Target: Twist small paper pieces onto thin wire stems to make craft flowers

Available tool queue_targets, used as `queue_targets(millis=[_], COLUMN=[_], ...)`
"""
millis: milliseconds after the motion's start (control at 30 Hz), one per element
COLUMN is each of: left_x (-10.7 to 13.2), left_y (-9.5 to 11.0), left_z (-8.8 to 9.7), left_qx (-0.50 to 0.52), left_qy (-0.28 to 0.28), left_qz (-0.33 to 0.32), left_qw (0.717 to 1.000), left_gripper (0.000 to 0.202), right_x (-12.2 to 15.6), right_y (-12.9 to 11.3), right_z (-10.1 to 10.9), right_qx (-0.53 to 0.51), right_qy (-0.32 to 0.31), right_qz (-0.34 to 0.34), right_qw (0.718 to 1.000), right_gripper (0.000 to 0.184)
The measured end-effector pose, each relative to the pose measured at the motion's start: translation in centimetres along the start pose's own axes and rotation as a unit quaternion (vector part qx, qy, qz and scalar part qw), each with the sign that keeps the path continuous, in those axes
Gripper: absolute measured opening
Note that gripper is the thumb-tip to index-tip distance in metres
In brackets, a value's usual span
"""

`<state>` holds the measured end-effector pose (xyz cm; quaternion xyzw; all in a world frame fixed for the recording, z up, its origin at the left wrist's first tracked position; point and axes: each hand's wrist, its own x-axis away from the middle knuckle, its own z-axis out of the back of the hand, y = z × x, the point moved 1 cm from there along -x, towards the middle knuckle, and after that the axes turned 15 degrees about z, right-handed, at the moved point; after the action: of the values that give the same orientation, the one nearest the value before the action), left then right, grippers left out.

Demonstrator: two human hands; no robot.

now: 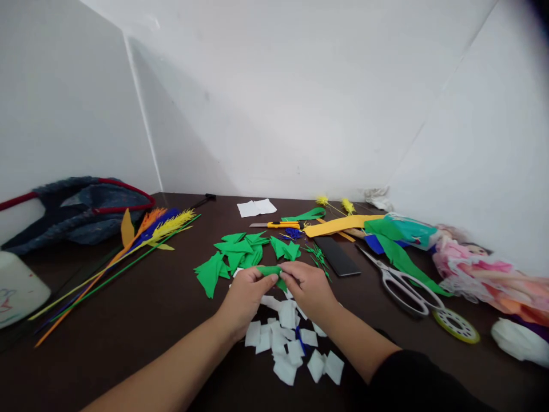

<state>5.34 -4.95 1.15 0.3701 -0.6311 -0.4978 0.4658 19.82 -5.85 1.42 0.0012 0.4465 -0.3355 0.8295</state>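
Observation:
A small green crepe paper piece [270, 270] is pinched between the fingertips of my left hand [245, 294] and my right hand [309, 290], near the middle of the table. Both hands are closed on it, and part of it is covered by my thumbs. Just beyond my left hand lies a pile of cut green paper leaves [237, 249], with a smaller group of green leaves [285, 249] to its right. Below and between my wrists, several small white paper squares [288, 335] are scattered on the dark table.
Scissors [403, 286], a tape roll [457, 325] and a black phone [337, 256] lie to the right. A yellow box cutter [283, 225] with its blade out lies behind the leaves. Colored paper wheat stalks [124, 252] are at left, dolls [480, 260] at far right.

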Motion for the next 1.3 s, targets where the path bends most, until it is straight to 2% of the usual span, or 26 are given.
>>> queue_targets(millis=[133, 267, 333, 433, 700, 867, 1067, 1167, 1300], left_x=[0.0, 0.1, 0.1, 0.2, 0.3, 0.2, 0.2, 0.2, 0.4], left_y=[-0.2, 0.0, 0.2, 0.4, 1.0, 0.9, 0.8, 1.0, 1.4], left_z=[0.1, 0.4, 0.5, 0.7, 0.9, 0.5, 0.4, 0.5, 0.3], left_qx=[0.000, -0.057, -0.092, -0.133, -0.247, -0.232, -0.187, -0.154, -0.147], left_qy=[0.018, 0.020, 0.033, 0.023, 0.058, 0.065, 0.079, 0.095, 0.101], left_qz=[0.008, -0.019, -0.025, -0.038, -0.072, -0.067, -0.039, -0.043, -0.043], left_qw=[1.000, 0.998, 0.995, 0.990, 0.965, 0.968, 0.978, 0.983, 0.983], left_gripper=[0.017, 0.015, 0.014, 0.013, 0.025, 0.026, 0.026, 0.025, 0.022], right_x=[-0.1, -0.3, -0.3, -0.4, -0.5, -0.4, -0.1, 0.0, 0.0], right_y=[-0.3, -0.5, -0.6, -0.6, -0.7, -0.8, -0.5, 0.0, 0.2], right_z=[0.0, 0.1, 0.1, 0.2, 0.4, 0.3, 0.2, 0.1, -0.1], right_qx=[0.084, 0.125, 0.122, 0.100, 0.080, 0.080, 0.030, -0.059, -0.164], right_qy=[-0.052, -0.091, -0.093, -0.083, -0.093, -0.096, -0.041, 0.005, 0.065], right_qz=[0.030, 0.032, 0.024, 0.003, -0.009, -0.035, -0.062, -0.100, -0.149], right_qw=[0.995, 0.987, 0.988, 0.991, 0.992, 0.992, 0.997, 0.993, 0.973], right_gripper=[0.021, 0.019, 0.016, 0.011, 0.009, 0.006, 0.001, 0.006, 0.016])
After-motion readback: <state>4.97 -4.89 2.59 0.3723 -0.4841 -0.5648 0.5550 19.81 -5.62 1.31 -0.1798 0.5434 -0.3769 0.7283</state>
